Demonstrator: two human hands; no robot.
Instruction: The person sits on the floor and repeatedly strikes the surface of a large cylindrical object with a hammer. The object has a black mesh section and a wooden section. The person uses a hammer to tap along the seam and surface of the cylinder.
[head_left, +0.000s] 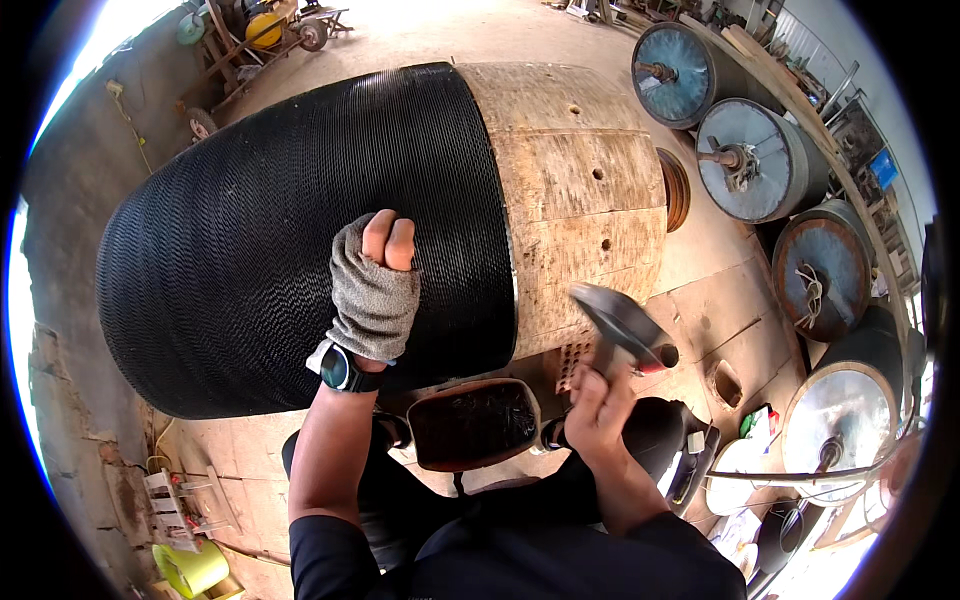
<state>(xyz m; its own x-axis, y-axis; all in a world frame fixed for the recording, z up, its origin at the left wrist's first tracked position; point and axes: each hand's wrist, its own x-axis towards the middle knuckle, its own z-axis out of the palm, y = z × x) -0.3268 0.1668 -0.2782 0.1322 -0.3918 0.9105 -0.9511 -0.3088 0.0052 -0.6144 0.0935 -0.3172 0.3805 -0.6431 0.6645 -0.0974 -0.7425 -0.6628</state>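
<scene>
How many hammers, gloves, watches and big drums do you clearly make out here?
Hammer: 1, in the right hand
Grey glove: 1
Watch: 1
Black-wrapped drum: 1
Drums at the right: 4
Total: 8

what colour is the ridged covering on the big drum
The ridged covering is black, seen best in the head view.

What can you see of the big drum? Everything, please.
The drum lies on its side, running left to right. Its larger left part has a black, closely ridged covering; the right part shows bare, stained wood-like boards with three dark holes. A rusty-brown round piece shows at that end. The curled, gloved left hand is over the black; contact is unclear.
</scene>
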